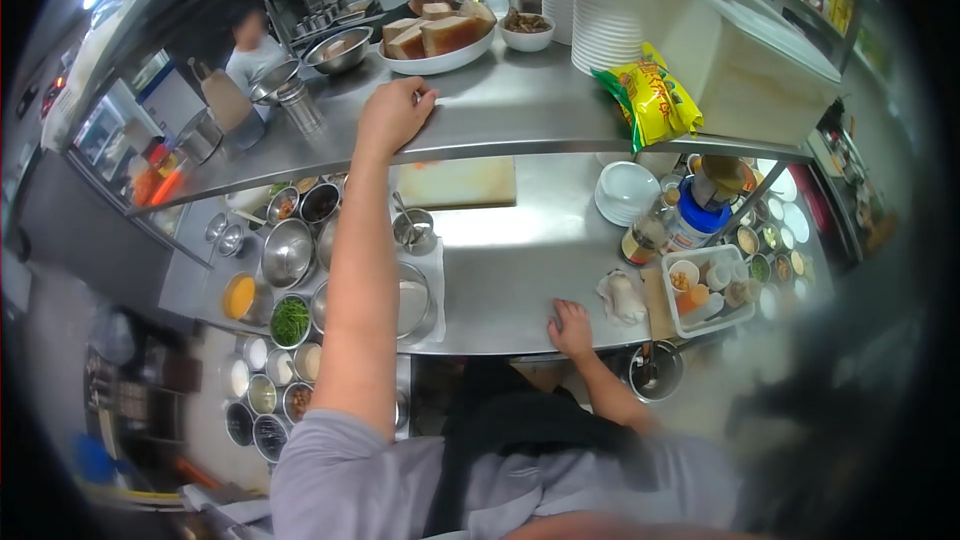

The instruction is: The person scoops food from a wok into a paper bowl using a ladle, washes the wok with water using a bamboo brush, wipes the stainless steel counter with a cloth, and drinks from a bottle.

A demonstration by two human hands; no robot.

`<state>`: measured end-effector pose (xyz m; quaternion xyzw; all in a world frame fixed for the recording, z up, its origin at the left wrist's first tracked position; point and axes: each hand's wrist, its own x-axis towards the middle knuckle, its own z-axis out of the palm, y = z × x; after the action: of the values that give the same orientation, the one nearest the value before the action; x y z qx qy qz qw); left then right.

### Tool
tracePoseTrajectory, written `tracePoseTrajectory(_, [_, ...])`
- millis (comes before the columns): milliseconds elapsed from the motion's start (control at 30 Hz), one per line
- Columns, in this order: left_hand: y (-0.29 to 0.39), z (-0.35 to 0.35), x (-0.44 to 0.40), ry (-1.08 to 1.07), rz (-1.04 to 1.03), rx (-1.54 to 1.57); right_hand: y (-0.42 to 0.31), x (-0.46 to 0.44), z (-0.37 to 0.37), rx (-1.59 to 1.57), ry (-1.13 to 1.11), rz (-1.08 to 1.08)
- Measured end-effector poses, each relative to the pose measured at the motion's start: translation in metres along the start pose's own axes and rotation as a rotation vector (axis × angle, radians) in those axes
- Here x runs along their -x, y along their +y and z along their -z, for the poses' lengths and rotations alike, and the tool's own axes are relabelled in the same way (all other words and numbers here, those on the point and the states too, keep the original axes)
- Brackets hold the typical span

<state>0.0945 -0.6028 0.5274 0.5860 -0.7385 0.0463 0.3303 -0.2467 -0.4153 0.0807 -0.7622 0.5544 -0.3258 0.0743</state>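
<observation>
My left hand [396, 116] is stretched up onto the steel shelf [500, 118], its fingers curled together. Whether anything lies in them I cannot make out. Just beyond it stands a white oval dish [440, 62] with thick blocks of bread [450, 36]. My right hand [571, 328] rests on the front edge of the steel counter [500, 290], fingers laid out on the metal and holding nothing. Closest to that hand, on its right, is a crumpled whitish cloth or bag [624, 298].
Under the shelf are a cutting board [457, 182], stacked white plates [627, 190] and a clear bin [708, 290] of small containers. Metal bowls [288, 253] and chopped greens [290, 321] are at left. A yellow-green packet [652, 100] overhangs the shelf edge. Two people are behind the shelf.
</observation>
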Motion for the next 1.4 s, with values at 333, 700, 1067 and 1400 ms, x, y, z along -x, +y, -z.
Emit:
tracePoseTrajectory(333, [-0.008, -0.009, -0.003, 0.099, -0.04, 0.03, 0.002, 0.002, -0.001, 0.021, -0.007, 0.008])
tracePoseTrajectory(700, [-0.001, -0.004, 0.0, 0.019, -0.024, 0.027, 0.004, 0.004, -0.005, 0.019, -0.008, -0.013])
tracePoseTrajectory(1067, [0.001, -0.001, -0.001, -0.034, 0.007, -0.055, 0.002, 0.004, -0.003, 0.011, -0.011, -0.019])
tracePoseTrajectory(1400, [-0.005, -0.005, -0.003, -0.024, -0.01, -0.029, 0.001, 0.004, -0.001, 0.001, 0.006, -0.014])
